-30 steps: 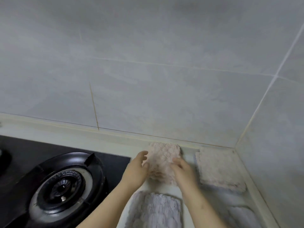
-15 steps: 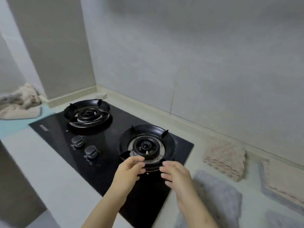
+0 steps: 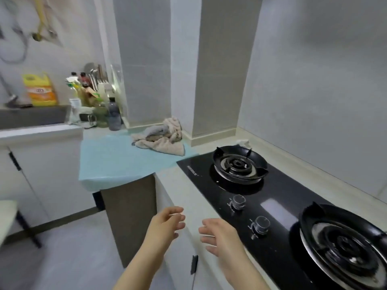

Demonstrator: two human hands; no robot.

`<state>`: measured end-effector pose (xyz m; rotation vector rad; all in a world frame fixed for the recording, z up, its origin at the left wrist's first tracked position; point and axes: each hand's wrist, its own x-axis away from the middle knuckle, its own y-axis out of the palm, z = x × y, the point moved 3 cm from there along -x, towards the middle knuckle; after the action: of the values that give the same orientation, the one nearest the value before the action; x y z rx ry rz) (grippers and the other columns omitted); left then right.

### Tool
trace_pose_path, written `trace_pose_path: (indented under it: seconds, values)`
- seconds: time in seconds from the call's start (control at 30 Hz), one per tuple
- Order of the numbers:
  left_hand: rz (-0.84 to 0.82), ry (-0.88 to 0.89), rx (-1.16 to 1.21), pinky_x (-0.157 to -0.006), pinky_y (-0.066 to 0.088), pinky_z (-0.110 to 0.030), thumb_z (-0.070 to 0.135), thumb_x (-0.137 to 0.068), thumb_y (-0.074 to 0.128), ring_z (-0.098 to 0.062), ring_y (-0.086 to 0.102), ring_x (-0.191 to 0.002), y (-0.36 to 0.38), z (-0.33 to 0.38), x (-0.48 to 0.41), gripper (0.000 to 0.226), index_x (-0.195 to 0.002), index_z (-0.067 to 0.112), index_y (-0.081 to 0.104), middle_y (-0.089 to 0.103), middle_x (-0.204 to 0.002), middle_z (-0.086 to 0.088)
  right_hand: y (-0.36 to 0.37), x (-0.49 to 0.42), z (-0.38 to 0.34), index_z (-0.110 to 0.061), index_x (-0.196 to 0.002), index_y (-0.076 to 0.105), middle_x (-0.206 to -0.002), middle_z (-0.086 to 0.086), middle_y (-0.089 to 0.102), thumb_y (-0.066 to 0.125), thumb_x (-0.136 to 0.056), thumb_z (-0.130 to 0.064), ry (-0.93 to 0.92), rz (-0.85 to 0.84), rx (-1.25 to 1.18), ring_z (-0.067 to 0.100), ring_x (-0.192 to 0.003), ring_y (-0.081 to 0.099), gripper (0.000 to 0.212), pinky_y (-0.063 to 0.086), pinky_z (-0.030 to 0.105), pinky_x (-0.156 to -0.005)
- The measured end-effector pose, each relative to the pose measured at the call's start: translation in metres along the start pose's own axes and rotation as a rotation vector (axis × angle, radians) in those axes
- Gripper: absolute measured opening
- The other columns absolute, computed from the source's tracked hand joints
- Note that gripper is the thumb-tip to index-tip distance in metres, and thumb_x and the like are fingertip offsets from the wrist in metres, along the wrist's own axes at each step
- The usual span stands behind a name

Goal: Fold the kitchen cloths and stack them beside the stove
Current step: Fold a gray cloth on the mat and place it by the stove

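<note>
Grey-tiled kitchen corner w/ a pale desk (image 3: 180,191) carrying a black 2-burner stove (image 3: 278,208). Unfolded cloths (image 3: 161,141), beige & grey, lie in a heap on a blue mat (image 3: 117,160) at the desk's far end by the wall, well apart from the hands. Both empty: left hand (image 3: 165,227) & right hand (image 3: 219,237) hover over the desk's front edge, left of the stove knobs (image 3: 238,201), fingers loosely spread, palms facing each other.
</note>
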<state>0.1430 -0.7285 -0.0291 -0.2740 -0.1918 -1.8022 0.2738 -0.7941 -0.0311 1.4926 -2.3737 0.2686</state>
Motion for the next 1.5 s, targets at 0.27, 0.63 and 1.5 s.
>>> trace_pose_path:
  seconds: [0.27,0.63,1.5]
  values:
    - [-0.004,0.059,-0.040,-0.073,0.046,-0.024,0.014,-0.094,0.049,-0.012,0.062,-0.083,-0.138,0.036,-0.093,0.018,-0.102,0.021,0.063,0.068,-0.092,0.002,0.168,-0.078,-0.030,-0.017,-0.091,0.060,-0.089,0.001,0.064,0.050,-0.094,-0.018,-0.038,-0.067,0.055,0.013,-0.077,0.058,0.011,0.043,0.025,-0.069]
    - [0.032,0.060,-0.156,-0.068,0.044,-0.022,0.013,-0.090,0.049,-0.009,0.063,-0.079,-0.215,0.071,-0.262,0.017,-0.095,0.023,0.062,0.067,-0.096,0.000,0.279,-0.224,-0.084,-0.015,-0.097,0.060,-0.096,0.005,0.063,0.049,-0.095,-0.018,-0.048,-0.064,0.126,0.017,-0.081,0.059,0.012,0.046,0.026,-0.069]
    - [-0.718,0.154,-0.447,-0.063,0.044,-0.015,0.011,-0.089,0.048,-0.005,0.056,-0.066,-0.234,0.131,-0.611,0.026,-0.080,0.033,0.058,0.059,-0.075,0.012,0.356,-0.470,-0.145,-0.013,-0.096,0.065,-0.099,0.021,0.061,0.030,-0.078,-0.066,-0.007,1.210,0.251,0.039,-0.096,0.053,0.066,0.046,0.047,-0.086]
